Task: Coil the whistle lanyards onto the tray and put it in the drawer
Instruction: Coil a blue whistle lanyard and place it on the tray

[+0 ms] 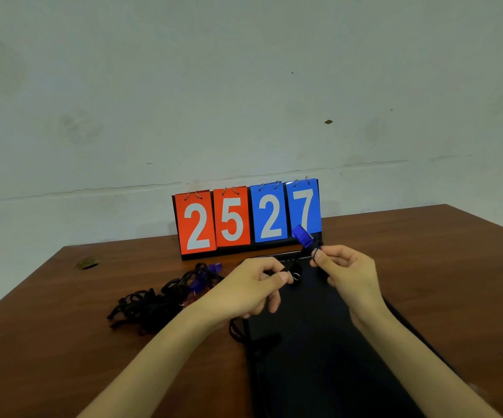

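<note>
Whistle lanyard [287, 267] was held in the air between both hands, above the far end of the black tray [319, 351], w/ the blue whistle [303, 235] sticking up past the right hand [346, 273].

Likely risks:
- Cord was black on a black tray, so a slack loop could prob. slide over the tray edge unnoticed.
- The part hanging below the left hand [250, 289] looked loose. It might snag or untwist as coiling starts.
- The tangled pile [153, 303] of other lanyards lay just left of the tray, close enough for a trailing end to catch in it.

Grip:
- Right thumb & forefinger pinched the whistle at its cord end, other fingers curled.
- Left thumb & forefinger were pinched on the cord beside the metal ring [296, 277].

Drawer wasn't in view.
</note>
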Demonstrator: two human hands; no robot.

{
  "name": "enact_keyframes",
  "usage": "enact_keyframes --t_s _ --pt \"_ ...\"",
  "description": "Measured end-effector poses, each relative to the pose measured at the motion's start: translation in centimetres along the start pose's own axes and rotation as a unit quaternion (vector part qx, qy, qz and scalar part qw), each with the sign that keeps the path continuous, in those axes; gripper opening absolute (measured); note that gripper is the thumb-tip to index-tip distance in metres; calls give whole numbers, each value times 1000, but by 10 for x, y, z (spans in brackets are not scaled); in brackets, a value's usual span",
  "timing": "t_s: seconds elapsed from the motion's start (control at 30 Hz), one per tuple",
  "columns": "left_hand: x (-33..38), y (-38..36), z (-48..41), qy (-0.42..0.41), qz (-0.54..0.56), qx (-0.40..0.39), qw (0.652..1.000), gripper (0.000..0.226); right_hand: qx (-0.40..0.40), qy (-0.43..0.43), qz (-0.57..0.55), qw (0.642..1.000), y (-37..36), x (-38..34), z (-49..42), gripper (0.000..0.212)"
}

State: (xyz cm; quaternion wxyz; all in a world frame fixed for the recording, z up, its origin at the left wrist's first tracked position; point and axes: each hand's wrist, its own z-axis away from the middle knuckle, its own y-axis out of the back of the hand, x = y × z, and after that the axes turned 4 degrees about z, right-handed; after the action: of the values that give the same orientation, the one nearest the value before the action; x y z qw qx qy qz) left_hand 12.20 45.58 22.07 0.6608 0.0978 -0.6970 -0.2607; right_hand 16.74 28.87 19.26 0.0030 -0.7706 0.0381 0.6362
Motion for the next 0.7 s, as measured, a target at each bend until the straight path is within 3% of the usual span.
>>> enact_keyframes --t_s 0.17,0.37,0.7 --pt "7 5 5 -40 -101 9 994 20 -21 51 124 991 -4 7 2 10" --pt "9 20 9 -63 -134 20 989 24 -115 170 303 931 -10 9 12 10" --pt "-1 41 7 -64 -146 45 986 30 -302 138 235 913 -17 6 23 13"
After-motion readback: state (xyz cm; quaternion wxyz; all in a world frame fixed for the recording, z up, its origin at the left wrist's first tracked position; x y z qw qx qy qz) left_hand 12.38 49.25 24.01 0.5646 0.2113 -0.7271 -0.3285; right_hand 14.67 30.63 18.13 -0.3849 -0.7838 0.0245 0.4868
